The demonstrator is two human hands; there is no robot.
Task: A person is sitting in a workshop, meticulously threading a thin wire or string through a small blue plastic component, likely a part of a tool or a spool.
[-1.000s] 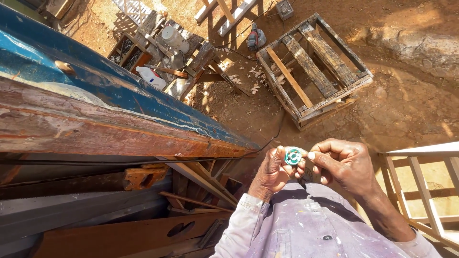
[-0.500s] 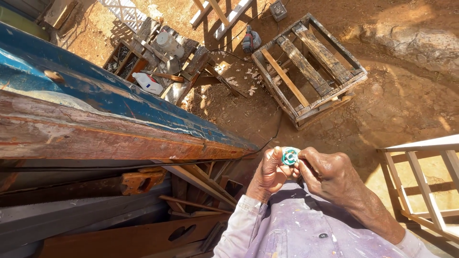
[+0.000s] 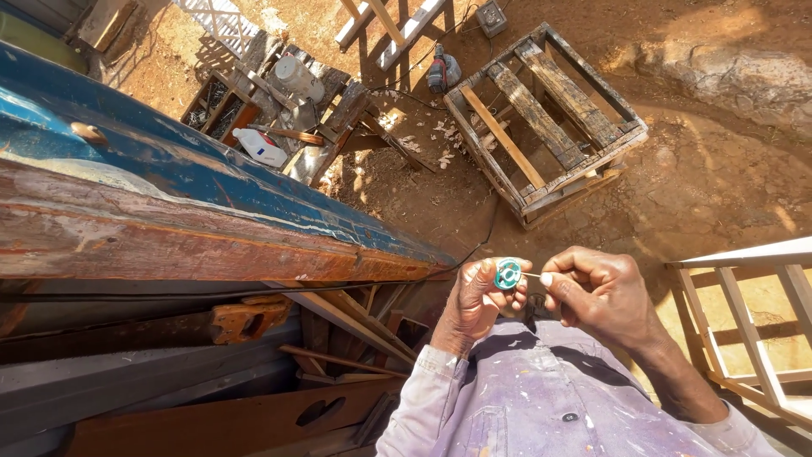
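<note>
My left hand [image 3: 470,306] grips a small round teal spool [image 3: 507,273] between thumb and fingers, held in front of my chest. A thin pale strip of tape runs from the spool to the right. My right hand [image 3: 599,294] pinches the end of that strip just beside the spool. Both hands are close together above my paint-spotted lilac shirt [image 3: 541,398]. I look steeply down from a height at the dirt ground below.
A weathered blue and red wooden boat hull [image 3: 169,220] fills the left. Below lie a wooden pallet [image 3: 541,118], a power drill [image 3: 441,72], a white plastic jug [image 3: 262,149] and scrap planks. A wooden ladder frame [image 3: 744,313] stands at right.
The hands with the spool have shifted slightly left and lower in view as the camera moved. The right hand still pinches the strip; the grip looks the same.
</note>
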